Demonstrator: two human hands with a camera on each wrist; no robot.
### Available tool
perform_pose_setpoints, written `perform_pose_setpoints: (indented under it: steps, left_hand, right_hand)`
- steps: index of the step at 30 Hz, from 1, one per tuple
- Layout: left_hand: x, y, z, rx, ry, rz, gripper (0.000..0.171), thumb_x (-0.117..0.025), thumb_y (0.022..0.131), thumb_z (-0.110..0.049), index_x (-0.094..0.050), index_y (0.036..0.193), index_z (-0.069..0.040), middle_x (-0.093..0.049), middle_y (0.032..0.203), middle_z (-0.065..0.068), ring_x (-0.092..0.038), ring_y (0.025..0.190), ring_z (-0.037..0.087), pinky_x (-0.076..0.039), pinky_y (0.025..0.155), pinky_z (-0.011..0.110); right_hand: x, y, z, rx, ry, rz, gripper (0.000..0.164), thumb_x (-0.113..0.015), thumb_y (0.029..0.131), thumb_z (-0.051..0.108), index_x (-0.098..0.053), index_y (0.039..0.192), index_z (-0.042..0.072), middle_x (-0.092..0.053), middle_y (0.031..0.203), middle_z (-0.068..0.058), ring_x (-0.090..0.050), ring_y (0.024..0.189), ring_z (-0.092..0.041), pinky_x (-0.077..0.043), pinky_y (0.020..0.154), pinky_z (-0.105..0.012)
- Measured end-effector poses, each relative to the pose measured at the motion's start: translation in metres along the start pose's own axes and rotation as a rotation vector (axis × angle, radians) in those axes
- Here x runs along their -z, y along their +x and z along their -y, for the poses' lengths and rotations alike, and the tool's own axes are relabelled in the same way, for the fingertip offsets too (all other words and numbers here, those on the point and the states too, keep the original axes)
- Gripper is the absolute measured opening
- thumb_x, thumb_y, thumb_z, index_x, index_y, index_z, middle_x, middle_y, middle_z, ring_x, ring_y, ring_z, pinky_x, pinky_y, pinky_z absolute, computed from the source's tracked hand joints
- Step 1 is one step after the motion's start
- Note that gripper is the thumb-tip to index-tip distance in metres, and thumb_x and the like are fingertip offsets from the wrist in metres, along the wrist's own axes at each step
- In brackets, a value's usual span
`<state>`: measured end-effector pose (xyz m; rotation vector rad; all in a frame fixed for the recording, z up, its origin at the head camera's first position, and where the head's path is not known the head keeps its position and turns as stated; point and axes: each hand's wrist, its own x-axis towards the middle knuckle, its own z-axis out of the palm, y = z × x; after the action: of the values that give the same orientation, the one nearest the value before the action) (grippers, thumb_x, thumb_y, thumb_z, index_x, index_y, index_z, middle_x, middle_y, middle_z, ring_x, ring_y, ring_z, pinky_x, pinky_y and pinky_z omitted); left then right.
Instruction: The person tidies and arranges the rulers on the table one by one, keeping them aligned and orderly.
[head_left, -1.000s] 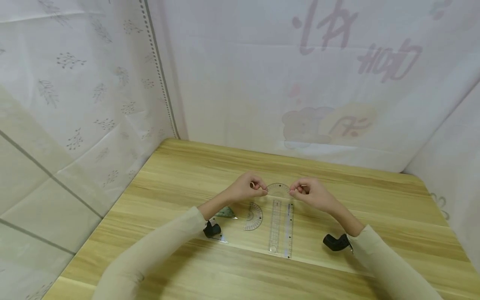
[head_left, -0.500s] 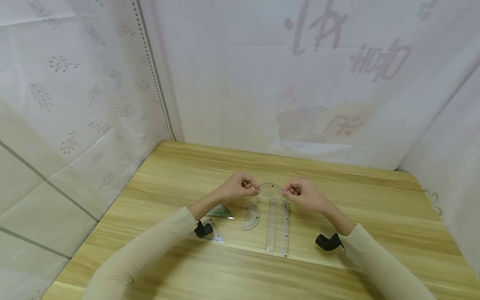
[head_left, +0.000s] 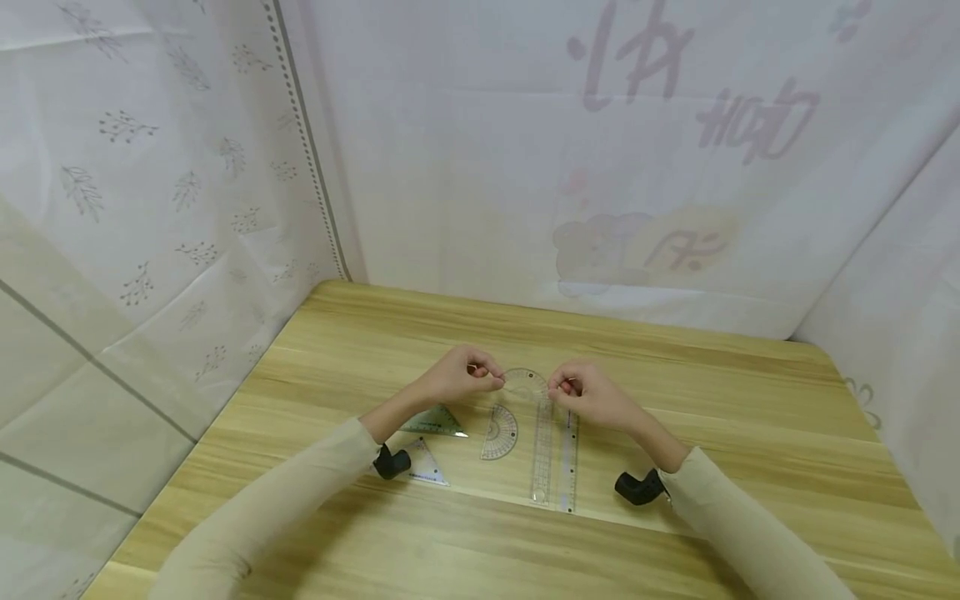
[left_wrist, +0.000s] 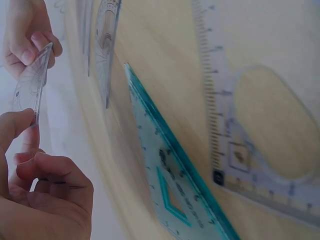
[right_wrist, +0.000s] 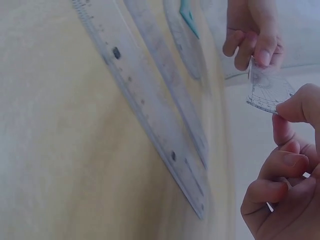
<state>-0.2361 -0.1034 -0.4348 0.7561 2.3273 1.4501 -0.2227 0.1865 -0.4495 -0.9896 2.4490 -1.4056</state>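
Note:
My left hand (head_left: 456,375) and right hand (head_left: 592,395) hold a clear protractor (head_left: 528,379) between them, curved edge toward the far side. Each pinches one end with thumb and index finger. Both wrist views show this protractor (left_wrist: 31,86) raised above the table. Below my left hand, a second protractor (head_left: 500,433) lies flat. Two clear straight rulers lie side by side nearer my right hand: a left ruler (head_left: 542,467) and a right ruler (head_left: 570,471). Left of them are a green set square (head_left: 441,422) and a clear set square (head_left: 431,467).
The wooden table (head_left: 360,333) meets a pale printed curtain (head_left: 480,167) along its back edge. More patterned cloth (head_left: 187,250) hangs at the left side. A black wrist camera (head_left: 637,488) sits below my right wrist, close over the tabletop.
Both hands have moved left together with the held protractor, which now overlaps the top of the left ruler in the head view. The items on the table stay put; the head view shifted slightly.

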Motion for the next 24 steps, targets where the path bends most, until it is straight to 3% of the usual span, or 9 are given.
perform_pose_setpoints:
  steps: [10, 19, 24]
  left_hand:
    - [0.007, -0.005, 0.006, 0.051, -0.07, -0.019, 0.009, -0.075, 0.094, -0.014, -0.077, 0.098, -0.006, -0.044, 0.07, -0.002, -0.041, 0.066, 0.012, -0.035, 0.061, 0.025]
    - [0.01, -0.007, 0.005, 0.059, -0.1, -0.048, 0.011, -0.074, 0.096, -0.015, -0.077, 0.1, -0.005, -0.047, 0.076, -0.001, -0.042, 0.07, 0.014, -0.036, 0.063, 0.027]
    - [0.01, -0.01, 0.003, 0.084, -0.129, -0.078, 0.015, -0.072, 0.097, -0.018, -0.077, 0.102, -0.005, -0.046, 0.079, 0.0, -0.037, 0.062, 0.013, -0.034, 0.058, 0.027]
  right_hand:
    - [-0.017, 0.006, -0.002, -0.036, -0.009, 0.036, 0.015, -0.066, 0.094, -0.001, -0.063, 0.085, 0.011, -0.048, 0.077, 0.0, -0.043, 0.066, -0.013, -0.036, 0.06, -0.024]
    - [-0.03, 0.01, 0.008, -0.025, 0.003, 0.039, 0.017, -0.068, 0.091, -0.006, -0.062, 0.082, 0.007, -0.046, 0.075, 0.001, -0.041, 0.065, -0.012, -0.034, 0.059, -0.022]
    - [-0.034, 0.011, 0.035, -0.019, 0.026, 0.053, 0.019, -0.066, 0.088, -0.012, -0.06, 0.078, 0.002, -0.046, 0.071, -0.001, -0.041, 0.062, -0.014, -0.033, 0.057, -0.021]
